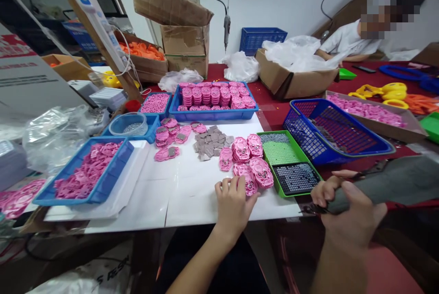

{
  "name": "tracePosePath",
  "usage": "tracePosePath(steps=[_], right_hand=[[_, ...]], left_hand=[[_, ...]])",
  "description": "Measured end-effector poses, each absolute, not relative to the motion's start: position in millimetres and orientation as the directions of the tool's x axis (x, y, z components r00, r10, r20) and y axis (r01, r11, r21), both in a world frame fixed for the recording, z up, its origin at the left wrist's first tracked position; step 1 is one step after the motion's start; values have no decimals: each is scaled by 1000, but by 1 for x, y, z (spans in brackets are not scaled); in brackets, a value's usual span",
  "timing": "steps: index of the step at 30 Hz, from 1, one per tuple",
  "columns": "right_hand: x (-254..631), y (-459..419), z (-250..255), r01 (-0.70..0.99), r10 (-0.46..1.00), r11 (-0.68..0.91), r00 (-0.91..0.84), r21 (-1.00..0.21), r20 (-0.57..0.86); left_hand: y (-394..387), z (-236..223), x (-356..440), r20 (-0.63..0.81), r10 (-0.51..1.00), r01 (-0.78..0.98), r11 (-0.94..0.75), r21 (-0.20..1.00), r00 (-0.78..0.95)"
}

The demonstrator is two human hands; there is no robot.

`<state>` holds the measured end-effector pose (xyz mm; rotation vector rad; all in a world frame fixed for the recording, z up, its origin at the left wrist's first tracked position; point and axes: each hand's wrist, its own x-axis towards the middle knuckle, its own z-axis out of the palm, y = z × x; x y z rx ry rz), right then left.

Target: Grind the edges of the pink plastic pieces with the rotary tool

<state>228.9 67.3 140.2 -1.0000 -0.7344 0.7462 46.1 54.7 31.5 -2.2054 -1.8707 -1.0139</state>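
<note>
My left hand (pixel 233 207) reaches over the near edge of the pink pieces, its fingers curled and its thumb closed around a pink plastic piece (pixel 249 184) with a moulded, face-like pattern. Several similar pink pieces (pixel 255 145) are stacked just beyond it. At the right, my right hand (pixel 353 211) grips a grey-green electric screwdriver (pixel 394 182), its tip pointing left and blurred. Between the hands sits a green tray (pixel 317 173) of small screws, with a black perforated plate (pixel 297 179) in it. Thin grey square plates (pixel 211 143) lie piled on the white work surface (pixel 192 193).
A blue tray (pixel 212 114) of stacked pink pieces stands at the back, another blue tray (pixel 126 157) of small pink parts at the left. A blue basket (pixel 339 147) stands beyond the screwdriver. One screwdriver (pixel 227 29) hangs overhead. A person (pixel 353 40) sits at the back right.
</note>
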Motion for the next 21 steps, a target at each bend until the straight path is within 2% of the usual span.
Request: tracePosePath(steps=[7, 14, 17, 19, 21], right_hand=[[227, 72, 142, -152, 812, 324, 551, -934, 192], [220, 78, 139, -159, 792, 348, 577, -924, 199], [214, 82, 138, -155, 786, 372, 577, -915, 222], [211, 86, 139, -139, 762, 413, 594, -900, 258], [210, 89, 140, -133, 749, 447, 596, -885, 289]], left_hand=[[54, 28, 27, 680, 733, 874, -324, 361, -9], [31, 29, 17, 692, 721, 878, -314, 361, -26], [13, 22, 34, 700, 696, 823, -485, 296, 158], [7, 13, 46, 706, 630, 751, -625, 213, 324], [6, 4, 52, 704, 577, 701, -695, 159, 413]])
